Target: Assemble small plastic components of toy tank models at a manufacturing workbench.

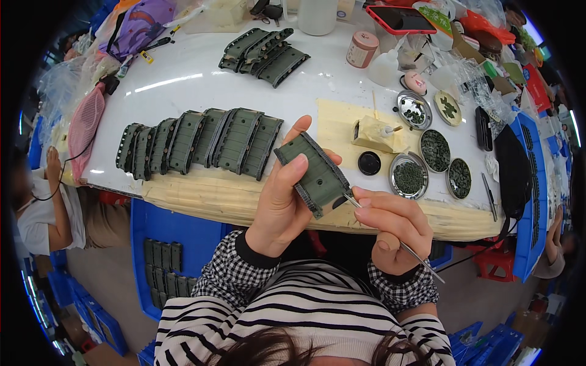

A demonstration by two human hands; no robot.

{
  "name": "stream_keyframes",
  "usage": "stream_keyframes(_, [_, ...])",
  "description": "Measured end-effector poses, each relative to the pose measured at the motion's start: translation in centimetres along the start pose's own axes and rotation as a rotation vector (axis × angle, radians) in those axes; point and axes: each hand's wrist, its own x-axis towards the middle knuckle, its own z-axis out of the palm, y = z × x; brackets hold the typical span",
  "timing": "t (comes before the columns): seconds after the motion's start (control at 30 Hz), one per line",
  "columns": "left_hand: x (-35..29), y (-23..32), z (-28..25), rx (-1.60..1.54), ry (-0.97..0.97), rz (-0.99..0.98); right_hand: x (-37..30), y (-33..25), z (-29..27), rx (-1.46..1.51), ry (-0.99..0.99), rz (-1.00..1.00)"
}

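Note:
My left hand (278, 210) holds up a dark green, ribbed model panel (317, 177) with small round holes, thumb across its face. A slim metal tool (422, 262), pointed like tweezers, is pinched in my right hand (397, 226). Its tip meets the panel's lower right edge, where a dark patch shows. Whether the tip grips a small part cannot be made out. Left of my hands, a row of similar green panels (235, 143) overlaps along the table. Dishes of small dark green pieces, such as a round metal dish (409, 177), stand right of the panel.
Another pile of panels (262, 55) lies at the back. A tape-covered block holder (377, 135) and a black cap (369, 163) sit before me. Far right are a black pen-like tool (489, 196) and a blue crate (530, 195). A blue tray (140, 244) with panels is below the table.

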Motion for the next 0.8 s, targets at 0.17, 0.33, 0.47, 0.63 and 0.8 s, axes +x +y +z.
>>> stream_keyframes(0.17, [0.1,0.0,-0.3,-0.03,-0.056,-0.019,0.1,-0.4,-0.1,0.033,0.017,0.039])
stream_keyframes(0.33, [-0.3,-0.1,-0.4,-0.336,0.053,-0.268,0.9,-0.9,-0.5,0.09,0.009,-0.03])
stream_keyframes(0.47, [-0.2,-0.5,-1.4,-0.486,0.047,-0.41,1.7,-1.2,-0.8,-0.043,-0.06,-0.066])
stream_keyframes(0.63, [-0.2,-0.6,-1.0,-0.504,0.053,-0.423,2.2,-1.4,-1.1,-0.161,-0.098,-0.124])
stream_keyframes(0.8, [-0.3,-0.5,-1.1,-0.543,0.057,-0.417,2.4,-1.1,-1.1,-0.212,-0.101,-0.187])
